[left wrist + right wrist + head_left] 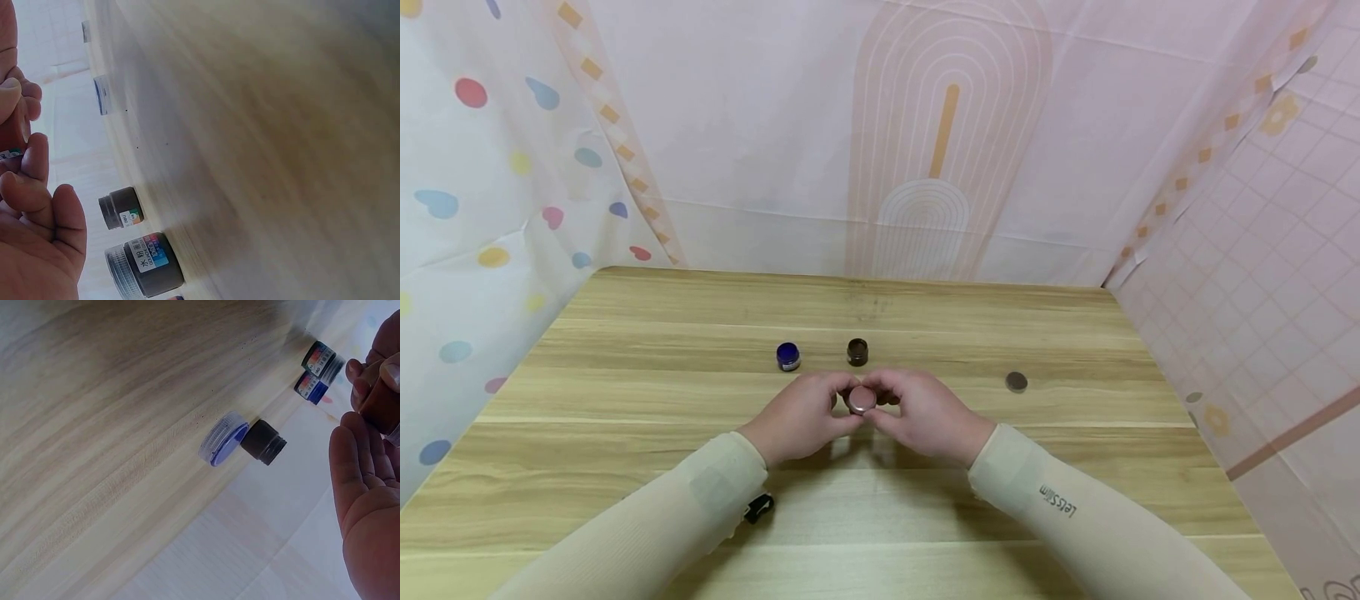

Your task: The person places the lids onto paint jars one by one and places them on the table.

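Fingers and thumb of the left hand (797,417) pinch one side of a small reddish-brown paint jar (862,400); those of the right hand (931,417) grasp its opposite side, so it sits between both hands, raised above the wood-grain table (887,517), its round top turned up toward the head camera. Whether that top is screwed tight I cannot tell. From the left, a white curtain (497,150) printed with coloured dots borders the table, then comes the cream left sleeve (655,508). Beyond the left hand stands an uncapped blue paint jar (787,358). Near it, hidden from the head camera, the left wrist view shows a dark gouache jar (153,275) with a clear ribbed lid on. Next, an open dark-brown jar (857,352) stands upright just past the fingertips. Further right lie a clear lid with blue inside (225,439), seen from the wrists, and a dark round lid (1017,382). The right sleeve (1075,525) carries printed lettering, and a pink-grid curtain (1277,267) closes that end.
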### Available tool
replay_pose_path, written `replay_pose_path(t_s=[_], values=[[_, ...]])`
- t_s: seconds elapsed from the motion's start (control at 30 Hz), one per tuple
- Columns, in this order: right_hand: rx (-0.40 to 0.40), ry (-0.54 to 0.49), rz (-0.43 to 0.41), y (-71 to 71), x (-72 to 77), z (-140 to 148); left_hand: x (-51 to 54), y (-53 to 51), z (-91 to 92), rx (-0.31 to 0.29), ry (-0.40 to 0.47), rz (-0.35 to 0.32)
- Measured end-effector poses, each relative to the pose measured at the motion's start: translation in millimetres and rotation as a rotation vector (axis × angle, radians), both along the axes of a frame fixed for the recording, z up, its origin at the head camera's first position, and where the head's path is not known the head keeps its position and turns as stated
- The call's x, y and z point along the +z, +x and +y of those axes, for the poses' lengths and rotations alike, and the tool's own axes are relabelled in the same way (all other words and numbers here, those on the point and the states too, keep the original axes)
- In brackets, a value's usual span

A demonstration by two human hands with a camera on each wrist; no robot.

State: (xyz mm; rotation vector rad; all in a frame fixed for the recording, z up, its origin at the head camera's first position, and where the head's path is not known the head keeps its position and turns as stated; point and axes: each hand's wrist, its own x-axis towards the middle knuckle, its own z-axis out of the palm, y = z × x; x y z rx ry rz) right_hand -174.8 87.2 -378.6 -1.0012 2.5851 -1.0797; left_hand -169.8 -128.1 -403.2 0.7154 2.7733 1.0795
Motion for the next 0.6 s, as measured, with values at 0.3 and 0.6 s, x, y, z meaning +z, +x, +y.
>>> replay_pose_path(t_s=[0.3,0.6], values=[[-0.02,-0.006,-0.021,0.9,0.0,0.8,-0.3,0.1,0.4,-0.001,0.002,0.012],[0.017,-0.033,0.003,0.1,-1.8,0.9,-0.8,-0.6,0.1,-0.003,-0.005,0.013]])
